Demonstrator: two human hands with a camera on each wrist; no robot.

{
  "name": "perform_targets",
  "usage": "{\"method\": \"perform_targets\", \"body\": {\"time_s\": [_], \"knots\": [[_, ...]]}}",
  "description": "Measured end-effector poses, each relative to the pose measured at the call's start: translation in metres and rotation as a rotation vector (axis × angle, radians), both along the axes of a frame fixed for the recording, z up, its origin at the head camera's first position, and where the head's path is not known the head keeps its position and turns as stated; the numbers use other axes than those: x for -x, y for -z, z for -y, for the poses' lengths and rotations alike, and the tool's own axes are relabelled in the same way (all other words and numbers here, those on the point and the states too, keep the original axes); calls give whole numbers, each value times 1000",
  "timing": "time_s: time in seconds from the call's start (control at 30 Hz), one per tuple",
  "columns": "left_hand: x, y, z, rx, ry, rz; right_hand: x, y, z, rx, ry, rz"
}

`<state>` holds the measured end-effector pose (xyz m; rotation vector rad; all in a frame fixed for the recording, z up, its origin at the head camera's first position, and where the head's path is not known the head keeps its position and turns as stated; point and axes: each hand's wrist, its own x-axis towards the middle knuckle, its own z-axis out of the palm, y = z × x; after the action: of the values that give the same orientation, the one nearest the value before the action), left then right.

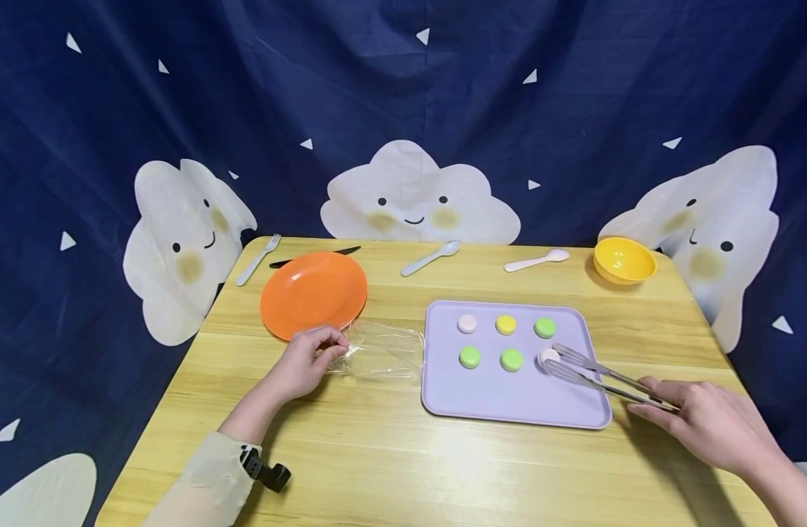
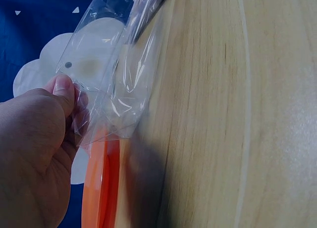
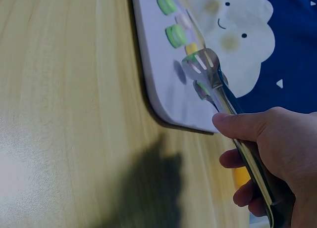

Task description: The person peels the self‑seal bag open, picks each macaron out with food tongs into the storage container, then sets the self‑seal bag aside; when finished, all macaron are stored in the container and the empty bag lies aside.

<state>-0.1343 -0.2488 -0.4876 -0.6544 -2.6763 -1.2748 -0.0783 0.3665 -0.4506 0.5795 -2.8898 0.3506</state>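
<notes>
My left hand [image 1: 309,359] rests on the wooden table [image 1: 390,454] and pinches the edge of a clear plastic bag [image 1: 384,352]. In the left wrist view the thumb [image 2: 63,92] presses the bag [image 2: 111,79] beside the orange plate [image 2: 99,188]. My right hand [image 1: 703,423] grips metal tongs [image 1: 604,378]. Their slotted tips reach over a lavender tray [image 1: 502,399] to a pale pink macaron [image 1: 548,356]; I cannot tell whether they squeeze it. Several more macarons lie on the tray: pink [image 1: 467,323], yellow [image 1: 506,324] and green [image 1: 545,327]. The right wrist view shows the tongs [image 3: 210,72] above the tray [image 3: 151,65].
An orange plate [image 1: 313,293] sits left of the bag. Along the table's far edge lie a fork [image 1: 258,258], a black knife [image 1: 314,256], a blue spoon [image 1: 431,258], a pink spoon [image 1: 537,260] and a yellow bowl [image 1: 624,259]. A blue cloud-print curtain hangs behind.
</notes>
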Motion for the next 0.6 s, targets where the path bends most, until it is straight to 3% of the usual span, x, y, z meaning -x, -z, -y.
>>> {"method": "perform_targets", "body": {"time_s": [0.33,0.6], "knots": [[-2,-2,1,2,-4,-1,0,6,-2,-27,5,47],[-3,-1,3,1,-3,2,0,-5,2,-13,24,70]]}}
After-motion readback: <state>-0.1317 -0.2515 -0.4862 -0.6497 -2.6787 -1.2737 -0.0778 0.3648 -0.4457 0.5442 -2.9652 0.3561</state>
